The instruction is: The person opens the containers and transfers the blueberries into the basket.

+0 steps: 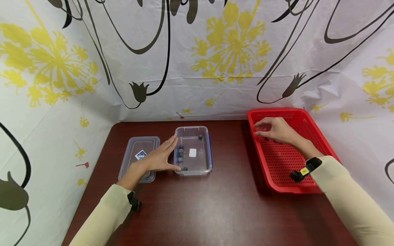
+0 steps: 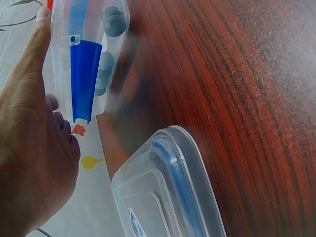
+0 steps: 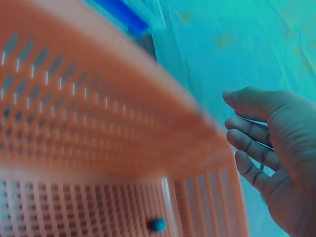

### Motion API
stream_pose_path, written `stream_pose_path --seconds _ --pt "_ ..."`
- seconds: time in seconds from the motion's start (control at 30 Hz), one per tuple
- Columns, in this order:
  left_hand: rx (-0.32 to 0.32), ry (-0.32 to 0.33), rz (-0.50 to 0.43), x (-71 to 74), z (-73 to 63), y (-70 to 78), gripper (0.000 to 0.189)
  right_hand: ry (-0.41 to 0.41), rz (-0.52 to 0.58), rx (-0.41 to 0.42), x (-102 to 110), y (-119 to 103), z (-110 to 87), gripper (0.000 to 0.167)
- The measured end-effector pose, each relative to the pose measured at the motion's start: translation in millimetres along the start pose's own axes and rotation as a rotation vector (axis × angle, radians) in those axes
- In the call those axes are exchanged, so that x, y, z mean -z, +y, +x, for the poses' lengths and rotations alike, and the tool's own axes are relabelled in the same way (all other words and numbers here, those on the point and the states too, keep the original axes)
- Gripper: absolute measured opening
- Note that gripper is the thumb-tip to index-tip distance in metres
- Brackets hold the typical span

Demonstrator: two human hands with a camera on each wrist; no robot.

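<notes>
My left hand (image 1: 157,158) spreads thumb and fingers along the left side of a clear plastic food container (image 1: 200,167). Several small, round, dark-blue balls that look like blueberries (image 1: 180,153) lie in it, mostly along its left wall. The left wrist view shows its blue side clip (image 2: 85,81) hanging down beside the hand. Over the far left part of a red perforated basket (image 1: 267,167) is my right hand (image 1: 278,130), fingers bent loosely and apart. Nothing shows between those fingers in the right wrist view. A dark ball (image 3: 157,225) lies on the basket floor below.
The container's clear lid (image 1: 130,153), with a blue-and-white sticker, lies on the dark wooden table (image 1: 215,212) under my left forearm. A patterned white cloth (image 1: 191,68) hangs behind the table and along its sides. The basket's raised rim stands beside my right hand.
</notes>
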State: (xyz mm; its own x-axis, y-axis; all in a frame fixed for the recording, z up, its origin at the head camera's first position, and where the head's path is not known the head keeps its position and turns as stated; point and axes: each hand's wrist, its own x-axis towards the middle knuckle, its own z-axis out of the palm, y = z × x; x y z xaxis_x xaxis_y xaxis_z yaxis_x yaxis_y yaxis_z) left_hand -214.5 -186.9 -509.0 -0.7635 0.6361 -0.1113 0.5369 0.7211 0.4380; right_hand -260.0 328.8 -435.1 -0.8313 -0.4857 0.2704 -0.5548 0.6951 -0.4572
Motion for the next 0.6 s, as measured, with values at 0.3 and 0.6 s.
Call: stream_pose_path --seconds 0.3,0.6 --pt "-0.008 0.005 0.003 2.2 0.3 1.7 0.132 -0.081 0.100 0.155 -27.4 -53.5 32.3 0.026" --pt "-0.012 0.013 0.009 0.4 0.0 -0.3 0.133 -0.176 0.152 0.238 -68.0 -96.2 65.0 0.024"
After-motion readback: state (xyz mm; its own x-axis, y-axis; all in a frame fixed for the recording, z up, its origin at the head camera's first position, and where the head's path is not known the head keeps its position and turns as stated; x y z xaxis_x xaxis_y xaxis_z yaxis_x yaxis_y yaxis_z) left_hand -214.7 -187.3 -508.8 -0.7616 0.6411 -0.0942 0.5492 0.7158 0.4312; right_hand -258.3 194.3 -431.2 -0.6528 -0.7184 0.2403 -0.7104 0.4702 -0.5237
